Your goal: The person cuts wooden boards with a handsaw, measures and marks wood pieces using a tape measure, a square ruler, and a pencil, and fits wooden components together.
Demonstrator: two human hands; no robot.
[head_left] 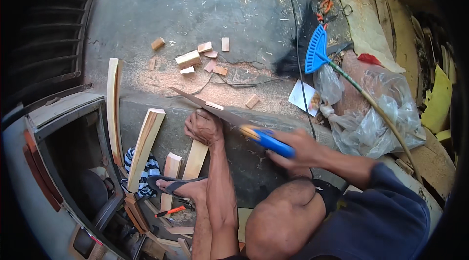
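From my remote seat, I see the person's right hand (295,148) gripping the blue-and-yellow handle of a handsaw with a long grey metal blade (234,119). The blade slants across the middle of the scene, its tip pointing far left. The left hand (202,127) is closed over a pale, flat wooden strip (196,157), just on the near side of the blade; a pale bit of wood shows at the blade's far edge. Small pale rectangular wooden blocks (188,59) lie beyond, amid sawdust on the grey concrete floor (161,11). To the right I see a blue plastic fan-shaped rake head (316,50) on a long pole.
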